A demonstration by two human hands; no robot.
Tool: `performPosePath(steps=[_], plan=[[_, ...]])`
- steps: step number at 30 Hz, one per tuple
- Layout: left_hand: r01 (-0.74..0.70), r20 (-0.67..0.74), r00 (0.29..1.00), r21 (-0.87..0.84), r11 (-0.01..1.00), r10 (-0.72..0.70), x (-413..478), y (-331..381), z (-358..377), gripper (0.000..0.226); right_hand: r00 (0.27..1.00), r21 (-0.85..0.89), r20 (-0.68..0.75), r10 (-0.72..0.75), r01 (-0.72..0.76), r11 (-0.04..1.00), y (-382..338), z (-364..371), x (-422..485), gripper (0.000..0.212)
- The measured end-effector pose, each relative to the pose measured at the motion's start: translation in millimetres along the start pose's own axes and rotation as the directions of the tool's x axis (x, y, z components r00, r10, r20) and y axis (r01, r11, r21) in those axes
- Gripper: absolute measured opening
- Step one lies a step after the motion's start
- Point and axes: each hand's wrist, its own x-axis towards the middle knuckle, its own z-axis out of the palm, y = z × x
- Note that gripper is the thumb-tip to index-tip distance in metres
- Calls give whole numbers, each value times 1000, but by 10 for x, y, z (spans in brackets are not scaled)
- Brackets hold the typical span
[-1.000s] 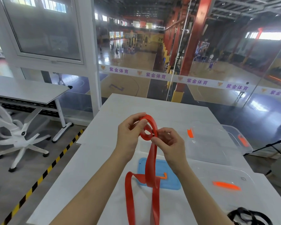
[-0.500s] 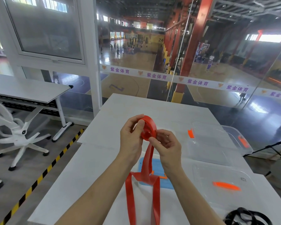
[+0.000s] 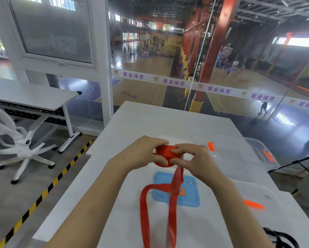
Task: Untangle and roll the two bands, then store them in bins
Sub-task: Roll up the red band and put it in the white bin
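Both hands hold the red band (image 3: 174,196) above the white table (image 3: 168,119). Its upper end is wound into a small tight roll between my fingers. My left hand (image 3: 146,153) grips the roll from the left, thumb underneath. My right hand (image 3: 194,160) pinches the roll from the right. The loose part of the band hangs down in two strands toward the near edge. The black band (image 3: 278,238) lies tangled at the table's near right corner, partly cut off by the frame.
A blue lid (image 3: 191,197) lies flat under the hanging band. Two clear bins with orange latches stand to the right, one far (image 3: 246,158) and one near (image 3: 268,203). A white chair (image 3: 19,140) and another desk (image 3: 30,97) stand left of the table; glass wall beyond.
The open loop at the band's top has been wound into a tight roll. Both hands have dropped lower and closed in around it, and the hanging strands have shortened.
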Motion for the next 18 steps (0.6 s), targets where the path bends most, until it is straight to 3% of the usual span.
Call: performPosePath(steps=[4,9,12,15,18], plan=[[-37,-56,998,-59,998,34,-12,-21,47,28,999,61,-11,-33,34,998,6,-28,-16,32],[-82,-201,980,-373,924,6,-34,5,131,24,981,508,-134,138,-51,860,69,113,-104,31],[-115,-272,962,-501,858,-30,-20,2,181,20,976,559,-153,153,-42,828,71,177,-120,37],[-105,-306,950,-515,851,-68,-4,1,231,28,968,546,-182,175,-48,836,73,203,-100,31],[-91,-241,969,-543,835,-51,6,-43,211,34,961,557,-203,187,-44,829,73,166,-93,29]])
